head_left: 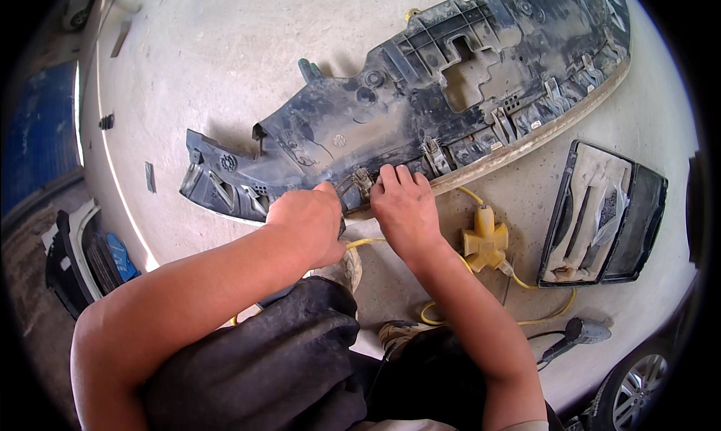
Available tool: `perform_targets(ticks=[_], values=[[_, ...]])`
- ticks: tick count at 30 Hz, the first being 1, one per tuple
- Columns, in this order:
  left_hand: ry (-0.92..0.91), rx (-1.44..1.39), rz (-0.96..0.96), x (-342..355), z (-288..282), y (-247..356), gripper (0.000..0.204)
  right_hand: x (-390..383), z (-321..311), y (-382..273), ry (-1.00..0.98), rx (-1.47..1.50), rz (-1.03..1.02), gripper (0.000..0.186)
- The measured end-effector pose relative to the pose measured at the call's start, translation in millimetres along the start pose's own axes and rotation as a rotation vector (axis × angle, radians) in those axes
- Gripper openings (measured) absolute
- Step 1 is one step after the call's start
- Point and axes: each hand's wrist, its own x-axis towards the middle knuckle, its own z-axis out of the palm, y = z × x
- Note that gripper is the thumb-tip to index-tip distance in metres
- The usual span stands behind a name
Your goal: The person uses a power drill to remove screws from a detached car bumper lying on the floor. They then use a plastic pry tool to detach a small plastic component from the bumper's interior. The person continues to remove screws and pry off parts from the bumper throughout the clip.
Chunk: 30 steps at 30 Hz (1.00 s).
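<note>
A dirty black car bumper [338,145] lies with its ribbed inner side up, slanting from lower left to upper right. My left hand [308,220] is closed at its near edge. Thin metal prongs stick out past those fingers towards a bracket on the bumper, and something dark shows under the fist; the rest of what it grips is hidden. Close beside it, my right hand [405,207] presses curled fingers over the bumper's near edge, next to a metal-looking clip [434,154]. A yellow cord [366,242] runs beneath both hands.
Right of my forearm sit a yellow power outlet block [485,241] and its looping cord. An open black case [601,217] holds plastic bags. A grey heat gun [584,332] lies near a car wheel [638,382]. Car parts [90,258] stand at left.
</note>
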Motion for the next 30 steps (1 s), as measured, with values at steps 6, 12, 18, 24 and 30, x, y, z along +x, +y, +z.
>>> perform_targets(ticks=[6,12,18,24,30], values=[[-0.003,0.006,0.002,0.7,-1.1,0.7,0.063,0.3,-0.7,-0.5,-0.006,0.015,0.007,0.004],[-0.012,0.006,-0.005,1.5,-1.0,1.5,0.062,0.5,-0.9,-0.7,0.012,-0.007,0.004,0.004],[-0.02,-0.018,-0.021,1.3,-3.2,1.6,0.06,0.9,-1.3,-0.4,-0.023,0.023,0.007,0.003],[-0.003,0.003,0.011,0.4,-3.3,1.4,0.06,0.3,0.4,-0.5,-0.01,0.03,0.005,0.003],[-0.012,0.005,0.011,0.8,-4.5,0.4,0.061,0.3,-0.9,-1.1,-0.02,0.023,0.014,0.003]])
